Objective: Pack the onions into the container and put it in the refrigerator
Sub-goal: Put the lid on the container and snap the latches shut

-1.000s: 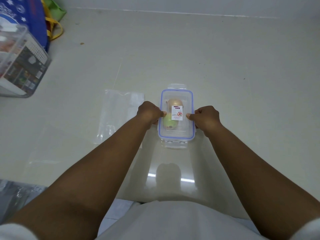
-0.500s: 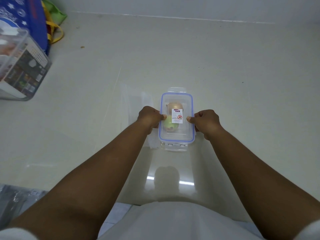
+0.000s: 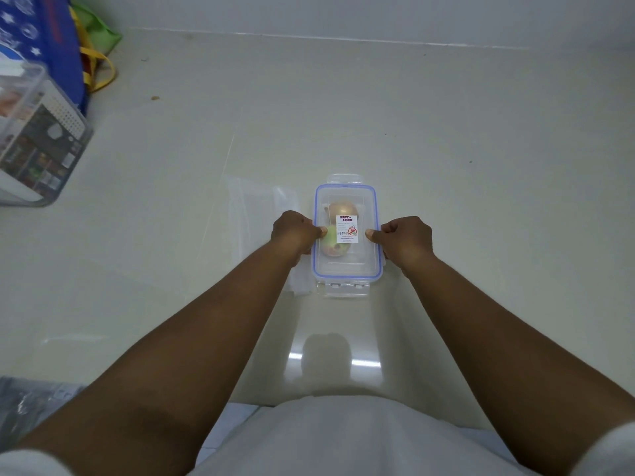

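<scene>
Far left: clear bin (image 3: 37, 139) and blue bag (image 3: 51, 39), well apart from the action, no hazard. Flat plastic bag (image 3: 254, 214) on tabletop (image 3: 481, 166), its right edge running under the left wrist and just beside the container (image 3: 347, 235); could snag or slide along when the box gets lifted. Left hand (image 3: 293, 233) curled on the container's left long side, thumb pressed onto the lid rim, fingers tucked below, grip closed on that side. Container resting on tabletop, centre of view, lid (image 3: 345, 273) on, blue seal visible all round. Two onions (image 3: 338, 231) inside, seen through the lid, partly behind the white label (image 3: 347, 229). Right hand (image 3: 405, 240) mirrored on the right long side, thumb on the rim, grip closed there too. Side latches hidden under both hands, cannot tell if snapped. Near and far end latches look flared outward, probably not clipped. Risk: lifting now with unclipped latches, lid popping off, onions rolling out on the way to the refrigerator. Also uneven thumb pressure tilting the lid off its seal.
</scene>
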{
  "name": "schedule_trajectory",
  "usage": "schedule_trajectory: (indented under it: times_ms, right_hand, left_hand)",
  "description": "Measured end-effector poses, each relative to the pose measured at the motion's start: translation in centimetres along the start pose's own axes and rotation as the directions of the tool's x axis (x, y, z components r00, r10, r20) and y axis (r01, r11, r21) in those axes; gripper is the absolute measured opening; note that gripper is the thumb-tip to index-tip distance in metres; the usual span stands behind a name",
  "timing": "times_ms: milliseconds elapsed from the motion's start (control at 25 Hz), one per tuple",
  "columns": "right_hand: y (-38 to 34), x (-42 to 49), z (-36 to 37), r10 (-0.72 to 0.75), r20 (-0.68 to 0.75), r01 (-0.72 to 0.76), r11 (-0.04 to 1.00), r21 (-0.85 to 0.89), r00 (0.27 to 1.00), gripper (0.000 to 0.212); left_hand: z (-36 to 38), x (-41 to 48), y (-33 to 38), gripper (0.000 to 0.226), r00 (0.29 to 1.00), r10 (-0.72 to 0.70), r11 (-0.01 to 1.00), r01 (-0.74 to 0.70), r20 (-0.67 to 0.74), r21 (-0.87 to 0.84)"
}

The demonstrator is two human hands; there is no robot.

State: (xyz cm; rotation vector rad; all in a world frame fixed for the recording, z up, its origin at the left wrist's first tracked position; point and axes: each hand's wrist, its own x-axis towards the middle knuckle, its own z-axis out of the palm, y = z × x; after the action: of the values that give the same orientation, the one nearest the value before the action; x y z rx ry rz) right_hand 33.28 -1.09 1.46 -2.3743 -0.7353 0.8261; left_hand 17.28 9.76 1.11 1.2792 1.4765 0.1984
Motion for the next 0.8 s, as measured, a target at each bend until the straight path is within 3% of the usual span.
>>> schedule_trajectory:
  times_ms: [120,200,480,800]
  right_hand:
    - [0.7,-1.1,0.2,-0.057,-0.003,0.055,0.976,-0.21,0.998,0.052]
    - [0.7,-1.6,0.1,-0.041,-0.001,0.039,0.965,-0.258,0.999,0.051]
    - [0.4,-1.7,-0.1,0.101,0.055,-0.098,0.994,-0.053,0.993,0.041]
    - [0.4,-1.8,0.8,0.102,-0.019,-0.104,0.987,-0.12,0.995,0.035]
  left_hand:
    - [0.1,-0.3,-0.2,0.023,0.999,0.026,0.999,-0.024,-0.028,0.046]
    - [0.2,-0.3,-0.3,0.025,0.998,0.041,0.995,-0.037,-0.038,0.088]
    - [0.1,-0.2,-0.2,0.038,1.0,0.021,0.98,-0.019,-0.011,0.196]
    - [0.3,0.2,-1.2,0.036,1.0,0.017,0.991,-0.015,-0.01,0.134]
